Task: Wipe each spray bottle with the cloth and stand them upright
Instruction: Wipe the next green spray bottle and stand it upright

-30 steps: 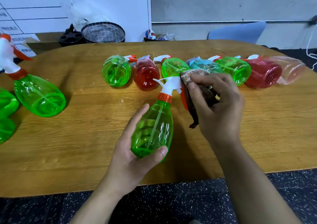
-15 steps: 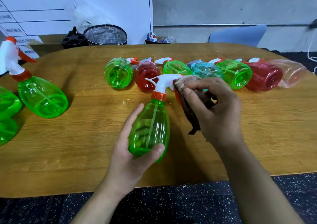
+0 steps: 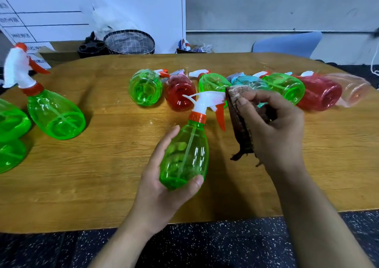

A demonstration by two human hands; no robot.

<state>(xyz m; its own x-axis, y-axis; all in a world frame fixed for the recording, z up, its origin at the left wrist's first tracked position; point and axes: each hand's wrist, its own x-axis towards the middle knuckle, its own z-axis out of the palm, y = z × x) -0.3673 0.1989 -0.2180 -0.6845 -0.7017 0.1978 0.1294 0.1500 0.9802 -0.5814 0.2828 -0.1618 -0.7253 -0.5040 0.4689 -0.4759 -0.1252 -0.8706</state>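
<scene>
My left hand (image 3: 164, 194) grips the base of a green spray bottle (image 3: 185, 155), holding it tilted above the wooden table (image 3: 102, 165) with its white and orange nozzle pointing away from me. My right hand (image 3: 274, 132) holds a dark brown cloth (image 3: 239, 122) against the back end of the nozzle, just right of the orange trigger. Behind them several green, red, teal and pink bottles (image 3: 145, 89) lie on their sides in a row. At the left, green bottles (image 3: 55, 118) stand upright.
A mesh basket (image 3: 129, 42) and a black holder (image 3: 92, 47) sit beyond the table's far edge, by a whiteboard. A blue chair (image 3: 287, 44) stands at the back right. The table's near edge runs just below my wrists.
My right hand has slid the cloth off the trigger side of the nozzle to its back end, so the orange trigger now shows. The held bottle has shifted slightly left.
</scene>
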